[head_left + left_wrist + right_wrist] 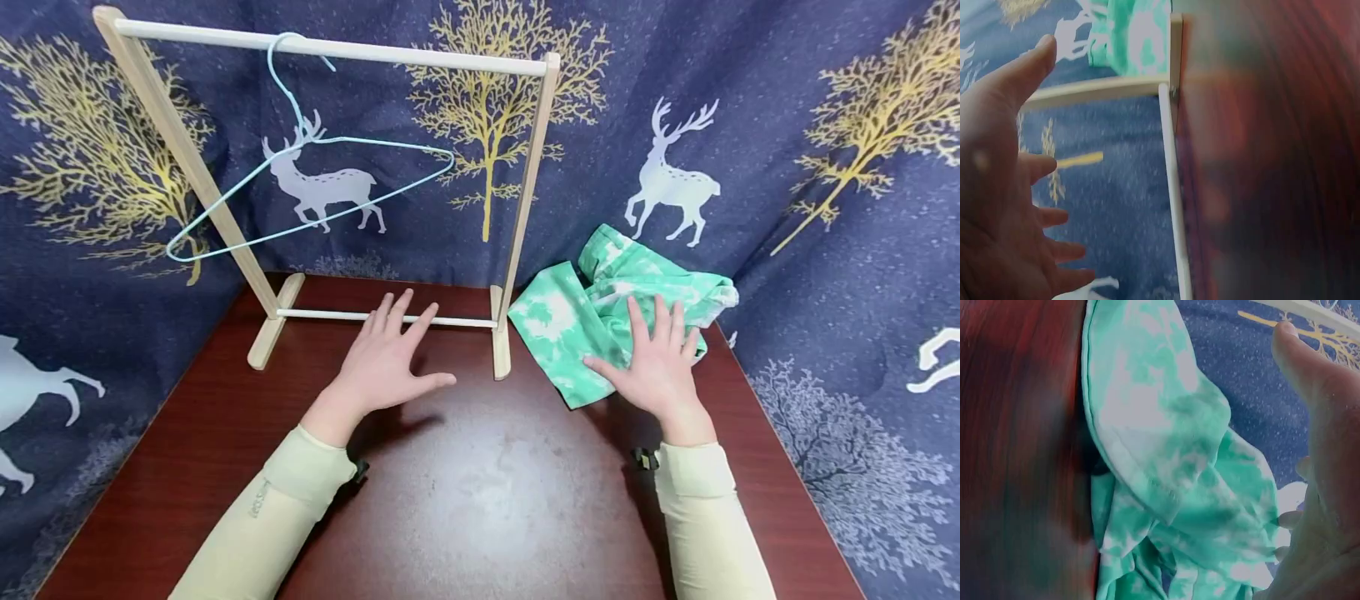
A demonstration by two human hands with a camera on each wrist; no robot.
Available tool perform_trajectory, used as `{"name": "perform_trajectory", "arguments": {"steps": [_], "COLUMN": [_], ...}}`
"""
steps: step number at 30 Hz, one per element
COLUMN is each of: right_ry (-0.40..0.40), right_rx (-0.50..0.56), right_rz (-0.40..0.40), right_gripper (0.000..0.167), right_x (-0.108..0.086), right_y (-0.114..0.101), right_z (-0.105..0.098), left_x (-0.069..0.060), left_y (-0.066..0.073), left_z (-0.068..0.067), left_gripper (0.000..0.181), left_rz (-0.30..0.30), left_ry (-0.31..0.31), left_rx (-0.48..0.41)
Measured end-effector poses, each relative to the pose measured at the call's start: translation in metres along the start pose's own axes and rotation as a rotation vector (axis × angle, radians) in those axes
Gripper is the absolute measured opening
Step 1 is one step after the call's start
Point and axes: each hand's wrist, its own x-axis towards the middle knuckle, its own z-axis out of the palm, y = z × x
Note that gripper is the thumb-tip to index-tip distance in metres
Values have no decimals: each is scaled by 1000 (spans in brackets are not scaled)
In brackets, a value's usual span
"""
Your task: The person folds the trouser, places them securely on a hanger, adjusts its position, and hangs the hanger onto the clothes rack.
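Note:
A crumpled green-and-white tie-dye cloth garment (555,321) lies at the back right of the table; its exact kind is hard to tell. My right hand (660,375) is over its front part with fingers spread, holding nothing. In the right wrist view the garment (1154,419) fills the middle, the hand (1329,481) beside it. My left hand (382,362) reaches toward the rack's lower bar, fingers straight and apart, nothing in it. A wooden rack (525,183) stands at the back left. From its top bar hangs a light blue clothes hanger (360,204) with nothing on it.
The dark red-brown table (480,483) extends in front of both hands. A navy curtain (585,167) with deer and golden trees closes off the back and sides. The rack's wooden feet (501,354) stand between the left hand and the garment.

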Motion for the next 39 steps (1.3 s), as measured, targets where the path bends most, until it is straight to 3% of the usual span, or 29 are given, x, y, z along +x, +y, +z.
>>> {"name": "perform_trajectory", "arguments": {"steps": [13, 20, 30, 39], "right_ry": [108, 79, -41, -114], "right_rx": [18, 73, 31, 41], "right_rz": [9, 42, 91, 68], "right_gripper": [124, 123, 121, 112], "right_x": [24, 48, 82, 103], "right_y": [36, 56, 76, 83], "right_z": [-19, -36, -55, -55], "left_x": [18, 41, 76, 99], "left_y": [58, 96, 142, 155], "left_z": [18, 24, 37, 56], "left_gripper": [120, 118, 117, 107], "left_rz": [211, 301, 292, 228], "left_ry": [-51, -97, -200, -262], "left_rx": [-10, -30, -72, -115]}}
